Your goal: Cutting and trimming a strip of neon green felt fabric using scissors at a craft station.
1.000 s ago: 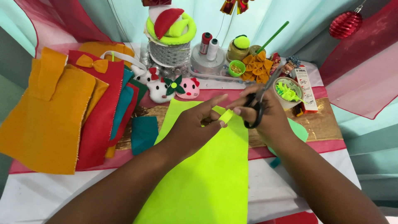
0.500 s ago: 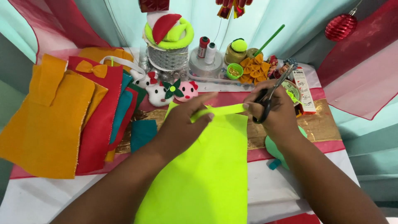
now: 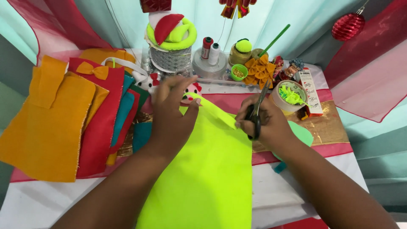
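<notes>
Looking down, we see the left hand [image 3: 171,116] pinching the top edge of the lime-green felt sheet [image 3: 207,174], fingers closed on it, sheet lifted off the tabletop [image 3: 296,191] at that end. Right hand [image 3: 267,123] is wrapped around black-handled scissors [image 3: 256,114], blades pointing up toward the far edge; can't tell if the blades are open. Sheet runs from mid-tabletop down to the near edge. Stack of orange, red and teal felt [image 3: 63,123] covers the left side. Thread spools [image 3: 210,48] and a tape roll holding green scraps [image 3: 290,95] sit along the far edge.
</notes>
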